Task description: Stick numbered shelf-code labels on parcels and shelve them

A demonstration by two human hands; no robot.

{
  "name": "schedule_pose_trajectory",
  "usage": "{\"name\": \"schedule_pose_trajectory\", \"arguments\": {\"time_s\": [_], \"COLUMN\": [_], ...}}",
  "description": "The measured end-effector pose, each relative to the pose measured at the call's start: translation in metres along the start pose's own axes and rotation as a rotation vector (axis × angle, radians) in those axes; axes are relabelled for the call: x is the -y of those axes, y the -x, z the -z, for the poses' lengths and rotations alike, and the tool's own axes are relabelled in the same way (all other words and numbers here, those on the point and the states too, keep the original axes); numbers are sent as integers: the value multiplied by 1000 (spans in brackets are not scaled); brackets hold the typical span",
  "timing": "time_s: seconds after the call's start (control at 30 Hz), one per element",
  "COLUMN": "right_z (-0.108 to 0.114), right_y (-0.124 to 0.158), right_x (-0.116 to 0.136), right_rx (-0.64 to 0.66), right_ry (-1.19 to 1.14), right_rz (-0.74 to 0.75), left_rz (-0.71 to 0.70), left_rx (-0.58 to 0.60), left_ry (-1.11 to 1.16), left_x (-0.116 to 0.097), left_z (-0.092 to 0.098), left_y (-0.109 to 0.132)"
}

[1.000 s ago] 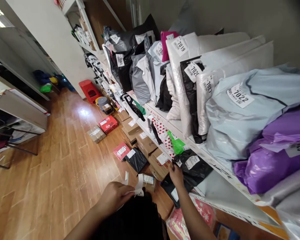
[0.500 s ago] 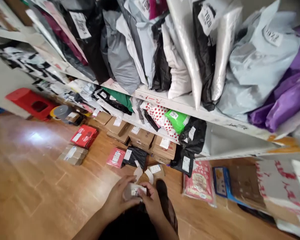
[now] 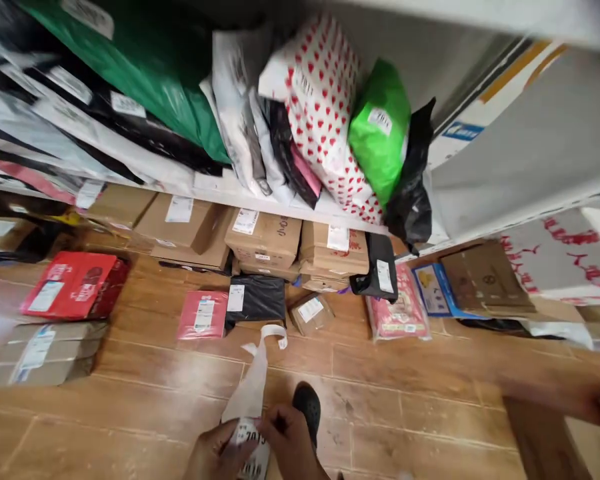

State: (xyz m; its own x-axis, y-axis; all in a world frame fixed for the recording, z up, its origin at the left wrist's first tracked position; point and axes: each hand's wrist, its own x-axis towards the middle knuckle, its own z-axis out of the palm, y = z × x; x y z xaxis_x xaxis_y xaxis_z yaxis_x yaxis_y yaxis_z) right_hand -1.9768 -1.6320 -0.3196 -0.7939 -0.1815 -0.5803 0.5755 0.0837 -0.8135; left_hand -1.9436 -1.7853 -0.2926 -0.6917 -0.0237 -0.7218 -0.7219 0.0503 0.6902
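Both my hands meet at the bottom edge, over the wooden floor. My left hand (image 3: 213,453) grips a white strip of numbered labels (image 3: 253,400) from the left. My right hand (image 3: 290,443) pinches the same strip at a label with printed digits. The strip's free end curls upward toward a black parcel (image 3: 257,298) on the floor. A black shoe (image 3: 307,407) shows just behind my right hand.
A white shelf (image 3: 280,203) holds a heart-patterned bag (image 3: 325,113), a green bag (image 3: 380,127) and dark mailers. Cardboard boxes (image 3: 265,240) sit under it. Red boxes (image 3: 73,283), a pink parcel (image 3: 203,313) and flat packets (image 3: 400,313) lie on the floor.
The view has dropped from the upper shelves to the lowest shelf and floor. My hands stay together on the label strip, lower in the picture, and more of the strip hangs free.
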Motion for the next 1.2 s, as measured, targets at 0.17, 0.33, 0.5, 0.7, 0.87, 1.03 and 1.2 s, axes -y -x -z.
{"name": "schedule_pose_trajectory", "arguments": {"time_s": [0.17,0.33,0.5,0.7,0.87,1.03,1.2], "right_z": [29,79,119,128,141,168,187], "right_y": [-102,-191,-251,-261,-256,-275,-282], "right_x": [-57,-149,-229,-271,-279,-259,-229], "right_rx": [54,-164,-243,-321,-376,-389,-426], "right_ry": [32,-182,-304,-216,-199,-182,-74], "right_rz": [101,48,-23,88,76,172,271], "left_rz": [-70,-420,-528,-455,-387,-445,-575], "left_rx": [-80,28,146,236,396,386,367], "left_ry": [-116,-618,-1073,-853,-636,-741,-935], "left_x": [56,77,100,141,148,129,101], "left_z": [-23,-66,-120,-127,-128,-141,-134], "left_y": [-128,-262,-355,-371,-376,-396,-399]}}
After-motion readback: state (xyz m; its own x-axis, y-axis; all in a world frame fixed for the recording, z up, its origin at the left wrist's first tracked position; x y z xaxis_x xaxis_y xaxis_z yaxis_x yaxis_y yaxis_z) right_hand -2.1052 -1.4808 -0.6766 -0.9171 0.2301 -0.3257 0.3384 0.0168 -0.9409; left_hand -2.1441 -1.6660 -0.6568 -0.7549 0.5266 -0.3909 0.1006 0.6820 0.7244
